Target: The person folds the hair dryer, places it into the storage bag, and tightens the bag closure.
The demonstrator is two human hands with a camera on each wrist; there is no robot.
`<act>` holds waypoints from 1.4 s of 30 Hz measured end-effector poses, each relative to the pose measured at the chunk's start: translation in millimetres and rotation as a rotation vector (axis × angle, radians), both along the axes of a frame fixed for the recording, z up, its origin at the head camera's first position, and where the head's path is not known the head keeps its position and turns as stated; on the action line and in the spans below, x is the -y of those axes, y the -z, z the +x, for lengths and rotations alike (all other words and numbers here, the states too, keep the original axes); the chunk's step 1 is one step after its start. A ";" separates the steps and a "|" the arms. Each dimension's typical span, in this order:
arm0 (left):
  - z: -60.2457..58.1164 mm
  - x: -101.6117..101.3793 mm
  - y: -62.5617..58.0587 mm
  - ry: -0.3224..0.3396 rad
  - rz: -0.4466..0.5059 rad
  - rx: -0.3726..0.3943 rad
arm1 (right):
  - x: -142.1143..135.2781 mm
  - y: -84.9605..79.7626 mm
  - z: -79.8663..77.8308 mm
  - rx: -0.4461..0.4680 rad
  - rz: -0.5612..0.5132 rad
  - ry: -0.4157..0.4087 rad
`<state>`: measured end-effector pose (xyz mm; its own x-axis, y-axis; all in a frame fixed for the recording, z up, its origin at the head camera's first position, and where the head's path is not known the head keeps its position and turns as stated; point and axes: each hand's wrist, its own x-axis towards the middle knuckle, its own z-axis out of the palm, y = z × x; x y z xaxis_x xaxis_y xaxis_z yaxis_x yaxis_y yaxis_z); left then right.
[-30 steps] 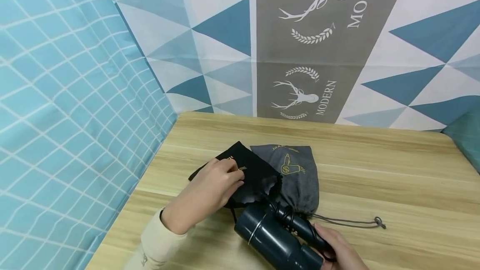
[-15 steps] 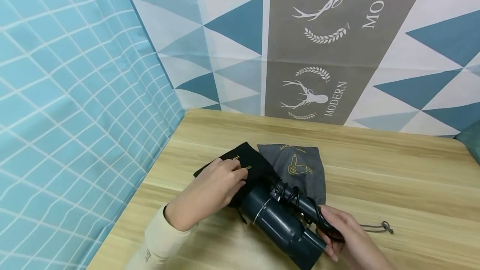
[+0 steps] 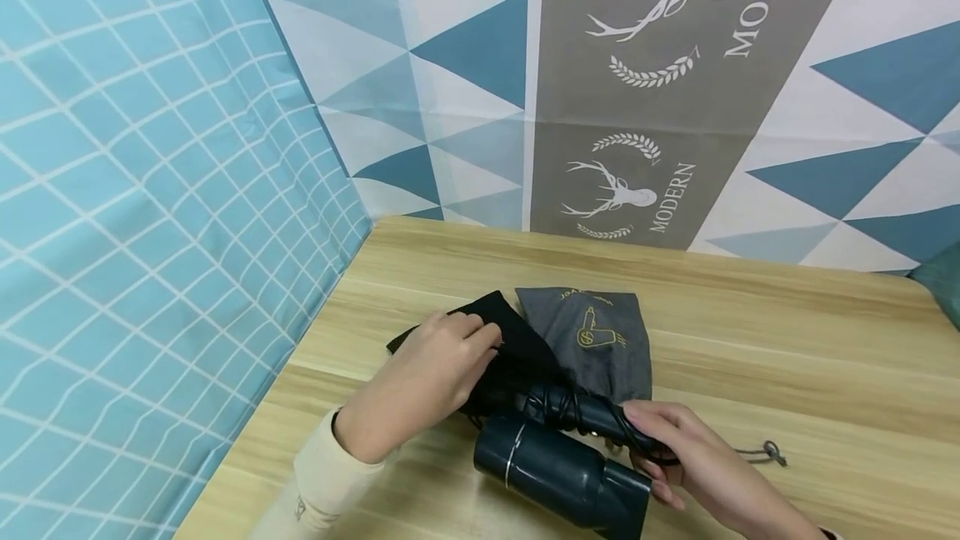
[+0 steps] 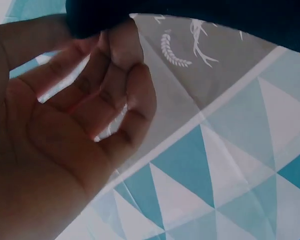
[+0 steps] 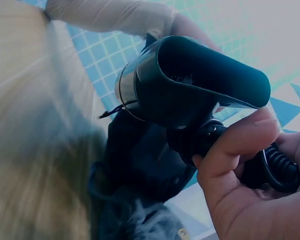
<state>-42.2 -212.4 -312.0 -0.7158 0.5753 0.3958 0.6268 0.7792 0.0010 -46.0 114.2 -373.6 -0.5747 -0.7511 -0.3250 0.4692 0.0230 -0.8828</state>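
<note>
A dark, glossy hair dryer [image 3: 555, 473] lies slanted low in the head view, its cord wound round the handle [image 3: 592, 415]. My right hand [image 3: 697, 457] grips the handle's outer end, thumb on top. In the right wrist view the wide flat nozzle [image 5: 214, 75] faces the camera. My left hand [image 3: 442, 365] pinches a black drawstring pouch [image 3: 521, 352] between thumb and fingers. The handle's inner end meets the pouch's mouth; how far it reaches inside is hidden. In the left wrist view my fingers [image 4: 140, 95] curl up against dark cloth [image 4: 189, 7].
A grey pouch [image 3: 592, 340] with a yellow hair dryer print lies flat just behind, its cord end [image 3: 768, 452] trailing right. The wooden tabletop [image 3: 810, 357] meets a patterned wall [image 3: 465, 65] at the back and a blue checked sheet [image 3: 150, 232] on the left.
The hair dryer has turned so that its handle lies flatter, with the handle's inner end moved to the pouch's mouth. My left hand keeps its pinch on the black pouch. The head view has shifted slightly.
</note>
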 end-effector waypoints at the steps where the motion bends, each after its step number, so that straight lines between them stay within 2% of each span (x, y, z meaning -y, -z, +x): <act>1: 0.6 -1.1 0.0 0.016 -0.012 -0.002 | 1.5 -1.0 -0.8 -0.010 -0.010 -0.003; 4: 3.5 -4.0 0.3 0.053 -0.046 -0.006 | 4.5 -3.7 -3.1 -0.027 -0.041 -0.008; 7: 7.1 -6.0 0.3 0.063 -0.056 -0.007 | 3.7 -4.2 -5.4 -0.016 -0.052 0.010; 15: 14.9 -3.9 -4.4 0.015 -0.080 0.037 | 3.9 0.9 -10.2 0.004 -0.003 0.175; 21: 13.0 -2.4 -4.3 0.010 -0.104 0.054 | 9.8 6.1 -9.7 0.083 -0.098 0.262; 29: 7.7 1.4 -2.4 0.012 -0.079 0.066 | 13.2 12.4 -4.8 0.221 -0.215 0.276; 33: 8.2 0.9 -3.2 0.002 -0.092 0.094 | 15.5 14.4 -2.0 0.245 -0.236 0.288; 36: 8.6 -0.2 -3.9 0.003 -0.096 0.093 | 18.8 14.0 -0.6 0.204 -0.197 0.300; 42: 6.8 0.8 -2.9 -0.015 -0.063 0.082 | 25.8 7.1 2.6 0.048 -0.013 0.284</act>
<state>-35.4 -213.3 -309.1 -0.7529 0.5866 0.2984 0.6152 0.7883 0.0025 -43.3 88.4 -380.8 -0.7470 -0.5663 -0.3483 0.4963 -0.1263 -0.8589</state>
